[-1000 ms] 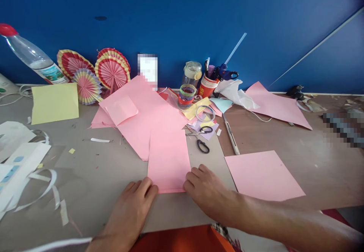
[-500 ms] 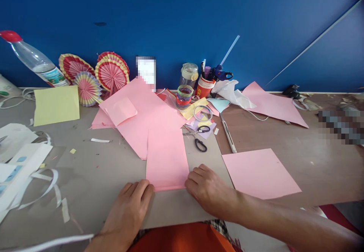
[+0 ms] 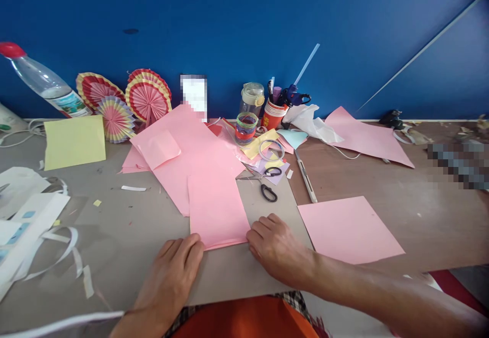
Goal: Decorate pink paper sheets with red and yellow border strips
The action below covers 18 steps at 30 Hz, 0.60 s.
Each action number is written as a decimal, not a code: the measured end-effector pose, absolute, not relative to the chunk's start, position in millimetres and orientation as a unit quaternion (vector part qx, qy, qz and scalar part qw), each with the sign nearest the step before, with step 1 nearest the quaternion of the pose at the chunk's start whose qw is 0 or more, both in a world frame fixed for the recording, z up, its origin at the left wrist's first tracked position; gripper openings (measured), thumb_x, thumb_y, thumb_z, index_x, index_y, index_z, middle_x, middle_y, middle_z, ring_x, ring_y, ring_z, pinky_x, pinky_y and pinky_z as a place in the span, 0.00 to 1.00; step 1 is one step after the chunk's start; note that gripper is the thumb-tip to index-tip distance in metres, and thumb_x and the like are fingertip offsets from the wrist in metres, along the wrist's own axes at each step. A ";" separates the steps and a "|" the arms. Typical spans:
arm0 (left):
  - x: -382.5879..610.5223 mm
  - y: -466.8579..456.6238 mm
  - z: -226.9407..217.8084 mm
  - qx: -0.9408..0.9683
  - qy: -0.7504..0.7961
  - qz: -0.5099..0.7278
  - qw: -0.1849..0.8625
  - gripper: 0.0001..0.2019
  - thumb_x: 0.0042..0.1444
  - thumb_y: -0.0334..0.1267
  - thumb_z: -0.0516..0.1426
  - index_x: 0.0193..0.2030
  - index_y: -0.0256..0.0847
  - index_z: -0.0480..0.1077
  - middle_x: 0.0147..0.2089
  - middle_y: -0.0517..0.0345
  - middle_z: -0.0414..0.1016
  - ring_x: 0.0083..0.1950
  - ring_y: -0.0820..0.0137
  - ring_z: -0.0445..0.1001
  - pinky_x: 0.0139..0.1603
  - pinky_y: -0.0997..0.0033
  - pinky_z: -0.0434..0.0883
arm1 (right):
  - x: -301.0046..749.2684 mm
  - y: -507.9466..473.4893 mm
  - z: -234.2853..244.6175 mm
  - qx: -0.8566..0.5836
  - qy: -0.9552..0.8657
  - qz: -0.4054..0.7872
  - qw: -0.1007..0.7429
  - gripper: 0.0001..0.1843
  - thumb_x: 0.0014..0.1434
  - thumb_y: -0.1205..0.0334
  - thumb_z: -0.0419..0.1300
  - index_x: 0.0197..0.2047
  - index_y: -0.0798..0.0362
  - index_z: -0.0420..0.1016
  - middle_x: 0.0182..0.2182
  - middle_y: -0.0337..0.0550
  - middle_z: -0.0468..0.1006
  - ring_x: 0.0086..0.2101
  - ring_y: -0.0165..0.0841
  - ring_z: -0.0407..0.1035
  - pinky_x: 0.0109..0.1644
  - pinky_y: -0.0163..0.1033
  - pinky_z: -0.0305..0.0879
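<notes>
A pink paper strip [image 3: 216, 208] lies on the grey table [image 3: 145, 226] in front of me, its near edge folded over. My left hand [image 3: 173, 272] rests flat at the strip's near left corner, fingers together and stretched out on the table. My right hand [image 3: 273, 249] presses with bent fingertips on the near right corner. Neither hand lifts the paper. Behind the strip lies a pile of larger pink sheets [image 3: 183, 149].
A pink square sheet [image 3: 349, 228] lies to the right. Black-handled scissors [image 3: 267, 188], a craft knife [image 3: 305, 177], tape rolls [image 3: 245, 127] and a cup of pens [image 3: 275, 114] sit behind. Paper fans [image 3: 147, 96], a yellow sheet [image 3: 74, 142], a bottle [image 3: 42, 81] and white scraps [image 3: 30, 221] lie left.
The pink strip has turned slightly, its far end swinging left, and its near edge has moved a little away from me. Both hands stay at its near corners.
</notes>
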<state>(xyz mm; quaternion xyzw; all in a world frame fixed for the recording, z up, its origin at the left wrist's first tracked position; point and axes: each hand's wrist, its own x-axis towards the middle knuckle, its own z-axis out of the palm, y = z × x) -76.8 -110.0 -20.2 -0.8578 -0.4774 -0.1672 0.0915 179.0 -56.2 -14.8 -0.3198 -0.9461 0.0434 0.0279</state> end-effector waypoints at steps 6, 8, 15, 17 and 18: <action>-79.1 -109.3 -22.2 -0.837 -0.506 -0.197 0.063 0.15 0.56 0.19 0.46 0.42 0.40 0.65 0.37 0.57 0.76 0.34 0.70 0.73 0.40 0.69 0.68 | 175.5 -45.2 -7.6 -0.319 -0.945 0.002 0.074 0.08 0.55 0.74 0.55 0.27 0.55 0.65 0.27 0.43 0.66 0.29 0.33 0.52 0.33 0.40 0.41; -80.1 -109.9 -23.8 -0.838 -0.505 -0.195 0.069 0.16 0.56 0.19 0.46 0.45 0.40 0.65 0.37 0.56 0.76 0.35 0.70 0.73 0.41 0.68 0.68 | 175.9 -44.0 -5.3 -0.310 -0.947 -0.011 0.084 0.09 0.54 0.75 0.55 0.26 0.55 0.64 0.26 0.42 0.65 0.29 0.33 0.51 0.33 0.40 0.41; -78.1 -110.1 -25.9 -0.843 -0.512 -0.128 0.102 0.18 0.56 0.18 0.46 0.47 0.40 0.67 0.37 0.56 0.75 0.33 0.68 0.71 0.40 0.66 0.67 | 177.0 -45.0 -2.7 -0.276 -0.957 -0.034 0.086 0.08 0.52 0.75 0.56 0.25 0.55 0.63 0.24 0.41 0.63 0.28 0.32 0.50 0.34 0.41 0.40; -75.6 -108.5 -22.4 -0.846 -0.511 -0.119 0.098 0.16 0.56 0.19 0.47 0.42 0.40 0.68 0.35 0.57 0.74 0.31 0.69 0.70 0.38 0.66 0.66 | 176.9 -45.0 -2.8 -0.277 -0.957 -0.032 0.085 0.08 0.52 0.75 0.56 0.25 0.55 0.63 0.24 0.41 0.64 0.28 0.32 0.50 0.34 0.41 0.40; -74.3 -107.5 -20.3 -0.847 -0.511 -0.116 0.091 0.15 0.56 0.20 0.47 0.40 0.41 0.69 0.34 0.58 0.74 0.31 0.69 0.70 0.38 0.66 0.66 | 176.9 -44.9 -2.5 -0.279 -0.956 -0.030 0.085 0.08 0.52 0.75 0.56 0.25 0.55 0.63 0.24 0.41 0.64 0.28 0.32 0.50 0.34 0.41 0.40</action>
